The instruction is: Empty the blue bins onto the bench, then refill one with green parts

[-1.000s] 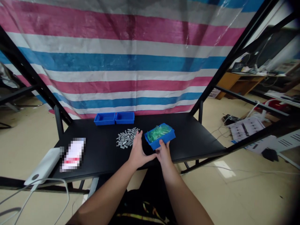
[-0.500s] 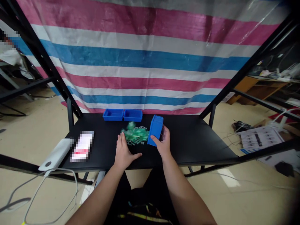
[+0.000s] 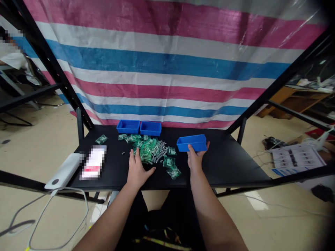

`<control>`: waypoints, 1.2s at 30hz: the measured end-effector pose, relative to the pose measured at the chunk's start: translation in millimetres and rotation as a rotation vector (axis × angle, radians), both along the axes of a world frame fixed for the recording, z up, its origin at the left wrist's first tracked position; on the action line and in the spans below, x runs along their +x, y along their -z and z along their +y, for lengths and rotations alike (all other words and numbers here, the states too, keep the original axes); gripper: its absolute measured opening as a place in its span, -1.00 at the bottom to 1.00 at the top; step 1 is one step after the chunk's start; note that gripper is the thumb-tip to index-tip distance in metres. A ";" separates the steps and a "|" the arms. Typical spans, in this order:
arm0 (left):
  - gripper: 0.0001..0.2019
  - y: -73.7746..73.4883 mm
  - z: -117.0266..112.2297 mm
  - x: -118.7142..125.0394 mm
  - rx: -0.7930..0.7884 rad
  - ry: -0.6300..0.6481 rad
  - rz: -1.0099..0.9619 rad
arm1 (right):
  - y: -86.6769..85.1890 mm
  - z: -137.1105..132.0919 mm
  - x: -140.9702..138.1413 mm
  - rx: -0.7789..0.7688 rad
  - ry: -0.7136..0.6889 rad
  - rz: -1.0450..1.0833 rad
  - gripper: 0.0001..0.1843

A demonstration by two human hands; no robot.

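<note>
Black table (image 3: 225,164) holds green packets (image 3: 146,153), left grip (image 3: 136,170) spread, right grip (image 3: 195,157) clamping blue bin (image 3: 191,143).

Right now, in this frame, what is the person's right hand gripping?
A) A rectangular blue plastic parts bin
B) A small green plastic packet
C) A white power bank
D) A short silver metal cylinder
A: the right hand has its fingers on the near edge of the rectangular blue plastic parts bin.
</note>
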State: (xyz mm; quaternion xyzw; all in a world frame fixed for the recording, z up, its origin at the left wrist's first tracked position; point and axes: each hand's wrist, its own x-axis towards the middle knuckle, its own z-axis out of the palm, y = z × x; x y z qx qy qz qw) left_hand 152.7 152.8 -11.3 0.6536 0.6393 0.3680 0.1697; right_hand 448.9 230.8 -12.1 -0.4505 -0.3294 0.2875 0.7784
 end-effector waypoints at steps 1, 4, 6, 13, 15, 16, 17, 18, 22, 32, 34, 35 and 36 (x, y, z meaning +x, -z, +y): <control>0.23 0.4 -0.3 -0.4 0.003 0.001 -0.005 | 2.1 1.3 1.4 0.003 0.010 0.004 0.36; 0.22 0.8 -1.0 -0.5 0.001 0.000 -0.016 | 9.2 5.4 5.2 -0.015 0.086 -0.007 0.23; 0.22 0.4 -1.6 -0.4 -0.003 -0.006 -0.019 | 14.5 8.4 8.7 -0.051 0.169 -0.031 0.16; 0.15 -1.5 -6.0 -3.9 0.055 -0.016 -0.044 | 29.7 25.9 26.2 -0.276 0.499 -0.316 -0.09; 0.14 -1.5 -7.1 -4.9 0.074 -0.022 -0.051 | 29.0 34.4 30.1 -0.308 0.519 -0.382 -0.10; 0.13 -1.4 -7.5 -5.3 0.085 -0.024 -0.053 | 27.6 38.5 31.8 -0.317 0.515 -0.421 -0.09; 0.11 -1.3 -7.8 -5.5 0.094 -0.024 -0.055 | 25.9 42.4 33.3 -0.322 0.511 -0.468 -0.09; 0.10 -1.1 -8.0 -5.6 0.101 -0.022 -0.057 | 24.0 45.9 34.6 -0.324 0.508 -0.522 -0.09; 0.04 -1.3 -7.9 -4.8 0.102 0.002 -0.035 | 18.5 56.2 39.3 -0.354 0.502 -0.715 -0.27; -0.10 -2.7 -7.1 -2.6 0.087 -0.009 0.051 | 17.5 83.7 39.7 -0.428 0.274 -0.848 -0.55; -0.13 -1.9 -6.5 -2.9 0.099 0.001 0.058 | 18.8 84.3 36.7 -0.406 0.158 -0.886 -0.39; -0.15 -1.7 -6.2 -2.8 0.102 0.004 0.061 | 19.4 83.6 35.6 -0.391 0.120 -0.902 -0.33; -0.17 -1.8 -6.0 -2.6 0.102 0.004 0.066 | 19.9 82.4 34.7 -0.374 0.098 -0.920 -0.32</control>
